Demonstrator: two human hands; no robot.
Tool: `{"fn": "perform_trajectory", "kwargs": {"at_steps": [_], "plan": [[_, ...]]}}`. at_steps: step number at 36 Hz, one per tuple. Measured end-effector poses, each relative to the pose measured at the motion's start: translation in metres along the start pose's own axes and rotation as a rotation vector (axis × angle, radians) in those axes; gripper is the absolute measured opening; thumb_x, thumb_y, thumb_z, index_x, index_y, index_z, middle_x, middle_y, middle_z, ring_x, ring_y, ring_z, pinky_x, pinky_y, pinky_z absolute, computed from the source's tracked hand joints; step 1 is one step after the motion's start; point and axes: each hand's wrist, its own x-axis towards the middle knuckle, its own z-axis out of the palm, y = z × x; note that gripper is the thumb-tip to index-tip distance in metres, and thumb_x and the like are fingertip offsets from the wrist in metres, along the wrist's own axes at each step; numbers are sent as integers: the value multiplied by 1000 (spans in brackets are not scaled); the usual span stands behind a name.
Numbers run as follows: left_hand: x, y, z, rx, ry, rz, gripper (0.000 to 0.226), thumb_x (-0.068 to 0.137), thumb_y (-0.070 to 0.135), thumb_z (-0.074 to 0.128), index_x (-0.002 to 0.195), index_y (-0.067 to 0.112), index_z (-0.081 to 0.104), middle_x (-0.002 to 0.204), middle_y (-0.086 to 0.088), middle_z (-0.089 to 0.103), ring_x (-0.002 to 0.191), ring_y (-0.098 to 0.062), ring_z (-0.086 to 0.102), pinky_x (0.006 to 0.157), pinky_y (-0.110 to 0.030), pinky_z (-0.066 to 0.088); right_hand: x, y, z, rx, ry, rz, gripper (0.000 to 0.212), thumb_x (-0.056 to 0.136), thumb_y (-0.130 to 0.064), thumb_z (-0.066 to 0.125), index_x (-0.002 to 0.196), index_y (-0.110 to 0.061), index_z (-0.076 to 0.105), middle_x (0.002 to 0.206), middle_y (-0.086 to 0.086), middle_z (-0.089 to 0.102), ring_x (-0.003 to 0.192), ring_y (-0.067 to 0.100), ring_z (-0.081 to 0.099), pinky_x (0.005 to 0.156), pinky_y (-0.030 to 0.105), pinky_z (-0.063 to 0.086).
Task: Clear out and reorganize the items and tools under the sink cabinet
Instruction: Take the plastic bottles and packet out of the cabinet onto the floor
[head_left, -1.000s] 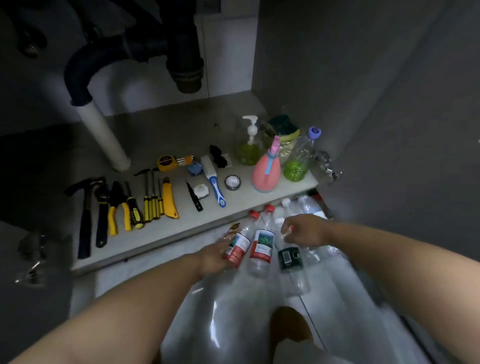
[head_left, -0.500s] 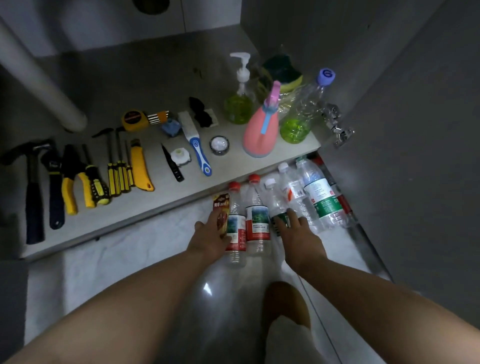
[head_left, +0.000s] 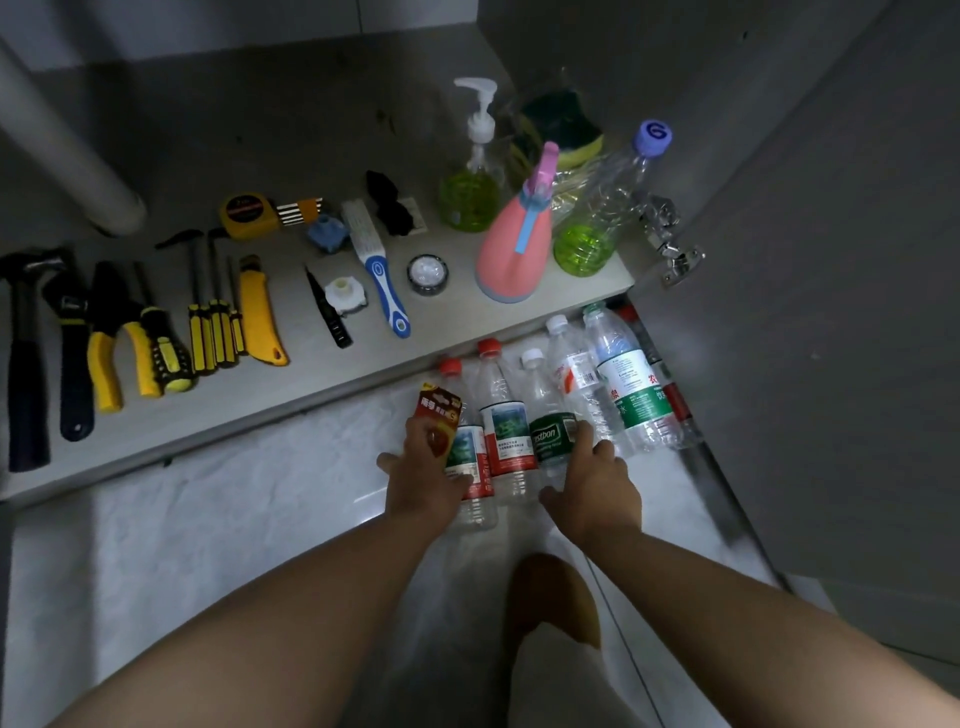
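The right hand (head_left: 592, 493) was shifted from caps (head_left: 489, 347) onto bottles (head_left: 506, 436), fingers released for straightening; a packet (head_left: 439, 415) was pinched by the left hand (head_left: 423, 488).

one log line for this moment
step: arranging floor bottles | left hand: holds red packet, rests on leftmost bottle | right hand: touches green-label bottle

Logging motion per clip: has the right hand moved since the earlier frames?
Yes. The right hand has drawn back from the cabinet ledge, down the green-label bottle toward its base.
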Motion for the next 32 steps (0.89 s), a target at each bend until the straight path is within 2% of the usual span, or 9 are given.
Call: {"fn": "perform_trajectory", "kwargs": {"at_steps": [4,7,11,14,22,27,29,32], "plan": [[3,-1,6,-33,18,19,72,83,12,79,136,34,35,132,-14,31,93,-26,53,85,-36,57,-6,8,-10,108,70,-11,93,74,-47,77,145,-25,21,135,7,48,118,29,52,84,42,55],[4,7,18,-48,-12,36,70,83,14,79,137,34,38,134,-14,33,104,-32,56,90,-39,56,-11,15,-16,166,153,-54,91,72,-49,78,143,-29,24,136,4,47,119,26,51,84,42,57],[9,25,35,-109,-125,81,71,85,9,76,141,31,39,141,-17,42,119,-32,54,97,-39,54,-11,21,-20,113,217,-53,93,71,-49,78,145,-29,26,134,1,45,120,23,46,81,39,57],[13,33,41,-156,-192,90,68,84,8,77,137,33,42,141,-13,46,121,-32,56,96,-45,56,-10,25,-20,49,242,-54,93,73,-48,78,147,-28,25,138,1,43,123,22,44,82,37,57],[19,26,40,-165,-167,130,69,87,7,75,139,35,39,141,-12,50,120,-29,59,93,-45,59,-6,29,-17,-64,287,-20,91,83,-53,70,155,-27,21,141,9,41,127,26,44,89,39,56],[19,23,42,-176,-145,158,68,86,10,76,139,36,40,139,-12,52,117,-28,61,89,-36,59,-5,24,-21,-111,338,-26,88,86,-58,65,156,-25,23,141,11,41,129,28,44,100,41,48],[19,23,43,-173,-139,161,68,87,9,75,139,38,40,139,-12,51,117,-29,61,86,-35,60,-6,23,-23,-114,355,-29,87,85,-58,66,155,-23,26,139,12,42,128,29,45,100,42,46],[18,21,44,-124,-110,194,68,89,6,72,140,36,40,140,-13,48,116,-29,61,74,-25,57,-8,23,-23,-96,393,-61,82,84,-54,68,150,-19,34,132,10,46,120,27,48,95,42,46]]}}
